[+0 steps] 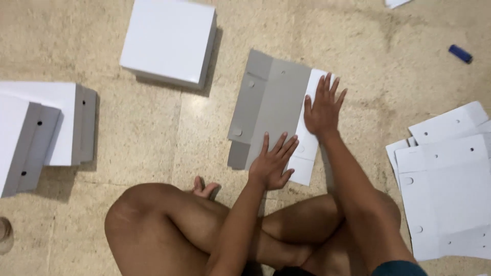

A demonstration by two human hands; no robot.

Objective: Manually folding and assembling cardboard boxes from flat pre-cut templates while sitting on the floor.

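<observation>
Head view: 2 hands (272,162) (323,108) on 1 cardboard sheet (273,105)

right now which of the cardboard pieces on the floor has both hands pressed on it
The folded grey-and-white cardboard sheet in the middle, under the left hand and right hand. The assembled white box and side stacks lie untouched.

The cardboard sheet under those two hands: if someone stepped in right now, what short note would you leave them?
Left hand: flat, fingers spread, pressing the near end of the cardboard sheet.
Right hand: flat on the sheet's white side flap.
The sheet lies grey side up on the floor, one panel folded over.
Done: one assembled white box ahead; folded pieces stacked at left.
Left: a stack of flat blanks at right, unfolded.
</observation>
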